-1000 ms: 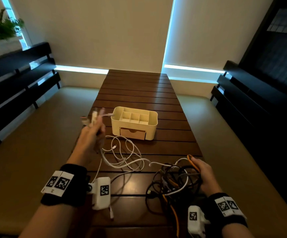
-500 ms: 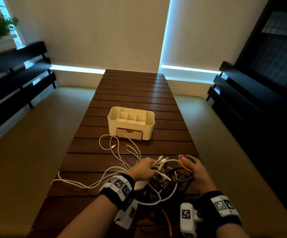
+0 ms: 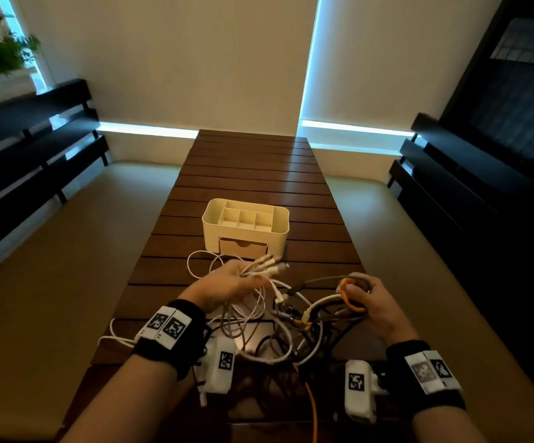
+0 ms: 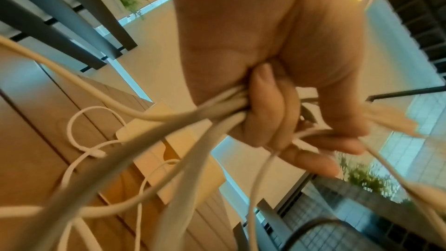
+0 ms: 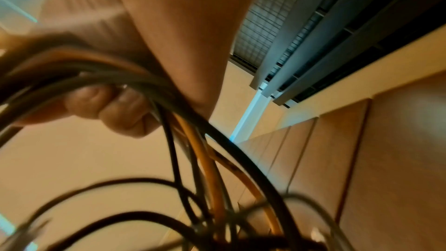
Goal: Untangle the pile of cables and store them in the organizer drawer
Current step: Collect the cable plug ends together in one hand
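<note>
Slatted surface [image 3: 252, 174]; organizer [image 3: 280, 230] mid-surface, drawer [image 3: 243, 247] closed, nothing stored yet. Cable pile [image 3: 291, 334] near edge. Left hand [image 3: 227, 284] now raised from the pile, fist around white cables [image 3: 259, 266]; half a second ago it was reaching in. Right hand [image 3: 371, 302] still grips the orange loop [image 3: 347, 300] and dark strands. Separation under way.
</note>
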Tool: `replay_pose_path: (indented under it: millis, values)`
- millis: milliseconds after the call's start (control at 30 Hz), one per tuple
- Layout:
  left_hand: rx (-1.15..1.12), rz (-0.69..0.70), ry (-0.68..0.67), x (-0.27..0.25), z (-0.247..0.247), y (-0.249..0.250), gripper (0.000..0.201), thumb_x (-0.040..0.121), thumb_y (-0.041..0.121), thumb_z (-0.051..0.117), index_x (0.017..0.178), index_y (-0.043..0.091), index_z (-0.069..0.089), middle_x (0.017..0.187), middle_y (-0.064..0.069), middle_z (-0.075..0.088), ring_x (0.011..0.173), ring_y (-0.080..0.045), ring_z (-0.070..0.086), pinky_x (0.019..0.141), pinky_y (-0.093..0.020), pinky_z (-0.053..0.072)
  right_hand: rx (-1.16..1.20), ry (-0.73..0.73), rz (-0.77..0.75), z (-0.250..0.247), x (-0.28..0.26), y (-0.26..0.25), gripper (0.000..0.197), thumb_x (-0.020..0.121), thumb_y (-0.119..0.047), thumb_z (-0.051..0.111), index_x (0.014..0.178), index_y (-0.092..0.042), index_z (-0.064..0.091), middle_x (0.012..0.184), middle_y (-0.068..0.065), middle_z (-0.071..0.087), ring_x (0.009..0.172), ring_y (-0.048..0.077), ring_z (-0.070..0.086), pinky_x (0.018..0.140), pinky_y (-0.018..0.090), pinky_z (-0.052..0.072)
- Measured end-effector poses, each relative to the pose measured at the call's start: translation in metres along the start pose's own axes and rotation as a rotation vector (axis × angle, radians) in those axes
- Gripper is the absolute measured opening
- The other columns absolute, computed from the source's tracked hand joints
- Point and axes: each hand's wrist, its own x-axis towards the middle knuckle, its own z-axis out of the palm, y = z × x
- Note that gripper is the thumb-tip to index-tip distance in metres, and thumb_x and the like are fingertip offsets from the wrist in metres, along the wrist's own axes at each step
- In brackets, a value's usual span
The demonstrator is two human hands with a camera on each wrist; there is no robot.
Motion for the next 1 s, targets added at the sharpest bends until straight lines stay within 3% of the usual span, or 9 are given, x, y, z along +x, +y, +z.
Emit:
replay_pose_path:
  millis: [100, 200, 267, 333, 467, 567, 700, 867, 1000]
  values:
    - [-0.09, 0.133, 0.277, -0.007, 0.001, 0.018, 0.01, 0.089, 0.015, 0.058, 0.087, 0.012, 0.068, 0.08, -0.005, 0.066, 0.05, -0.003, 0.051, 0.045, -0.012, 0.039, -0.221, -0.167, -0.057, 0.008, -0.005, -0.022, 0.056, 0.051, -0.047, 0.081, 0.081, -0.002, 0.066, 0.068, -0.002, 0.065, 0.064, 0.006, 0.061, 0.061, 0.017, 0.048]
    - [-0.211, 0.259, 0.477, -0.012, -0.009, 0.04, 0.024, 0.094, 0.021, 0.051, 0.076, 0.009, 0.061, 0.048, 0.009, 0.044, 0.039, -0.004, 0.029, 0.036, -0.013, 0.025, -0.474, -0.433, 0.011, 0.022, -0.011, -0.036, 0.011, 0.069, -0.021, 0.078, 0.076, -0.021, 0.07, 0.073, -0.007, 0.067, 0.072, -0.001, 0.063, 0.072, 0.019, 0.047]
    - [-0.302, 0.363, 0.519, -0.016, -0.01, 0.053, 0.023, 0.091, 0.024, 0.054, 0.074, 0.011, 0.062, 0.052, 0.006, 0.039, 0.037, -0.002, 0.023, 0.035, -0.013, 0.021, -0.814, -0.522, 0.105, 0.03, -0.014, -0.026, 0.016, 0.076, -0.022, 0.074, 0.084, -0.034, 0.066, 0.083, -0.015, 0.059, 0.093, -0.004, 0.055, 0.082, 0.019, 0.037]
    - [-0.374, 0.431, 0.533, -0.02, -0.002, 0.063, 0.021, 0.086, 0.026, 0.056, 0.072, 0.012, 0.065, 0.058, 0.002, 0.038, 0.037, -0.002, 0.022, 0.035, -0.014, 0.02, -1.138, -0.581, 0.181, 0.041, -0.016, -0.013, 0.019, 0.075, -0.035, 0.072, 0.08, -0.048, 0.059, 0.09, -0.024, 0.051, 0.11, 0.012, 0.041, 0.087, 0.031, 0.027]
    - [-0.415, 0.464, 0.53, -0.023, 0.012, 0.065, 0.02, 0.087, 0.026, 0.055, 0.078, 0.009, 0.063, 0.055, 0.003, 0.039, 0.038, -0.003, 0.02, 0.035, -0.015, 0.019, -1.351, -0.807, 0.289, 0.051, -0.018, -0.015, 0.045, 0.065, -0.048, 0.076, 0.106, -0.039, 0.061, 0.125, -0.013, 0.047, 0.128, 0.021, 0.026, 0.098, 0.046, 0.021]
    - [-0.337, 0.435, 0.51, -0.024, 0.018, 0.066, 0.021, 0.081, 0.031, 0.059, 0.077, 0.012, 0.066, 0.053, 0.0, 0.029, 0.038, -0.003, 0.019, 0.035, -0.015, 0.02, -0.979, -0.614, 0.177, 0.055, -0.019, -0.046, 0.031, 0.068, -0.039, 0.077, 0.096, -0.031, 0.068, 0.125, -0.013, 0.053, 0.118, 0.006, 0.044, 0.105, 0.04, 0.036]
    - [-0.321, 0.429, 0.474, -0.025, 0.026, 0.07, 0.019, 0.087, 0.025, 0.056, 0.081, 0.009, 0.064, 0.045, 0.01, 0.031, 0.038, -0.002, 0.019, 0.036, -0.014, 0.019, -0.706, -0.172, 0.003, 0.073, -0.005, -0.052, 0.017, 0.082, -0.035, 0.066, 0.089, -0.021, 0.063, 0.085, -0.007, 0.066, 0.067, 0.001, 0.061, 0.063, 0.016, 0.048]
    - [-0.319, 0.4, 0.486, -0.027, 0.03, 0.068, 0.02, 0.079, 0.029, 0.062, 0.083, 0.009, 0.065, 0.046, 0.009, 0.035, 0.038, -0.002, 0.023, 0.037, -0.014, 0.023, -0.783, -0.119, -0.104, 0.109, 0.002, -0.012, 0.011, 0.087, -0.022, 0.063, 0.089, -0.014, 0.07, 0.086, -0.003, 0.065, 0.082, 0.01, 0.06, 0.075, 0.024, 0.051]
    - [-0.14, 0.358, 0.72, -0.022, 0.026, 0.048, 0.012, 0.079, 0.015, 0.073, 0.09, 0.017, 0.069, 0.076, 0.007, 0.07, 0.065, -0.003, 0.062, 0.061, -0.019, 0.049, -0.692, 0.103, -0.237, 0.097, 0.007, -0.011, 0.012, 0.088, -0.015, 0.061, 0.077, -0.016, 0.067, 0.071, -0.007, 0.061, 0.066, 0.006, 0.058, 0.062, 0.022, 0.046]
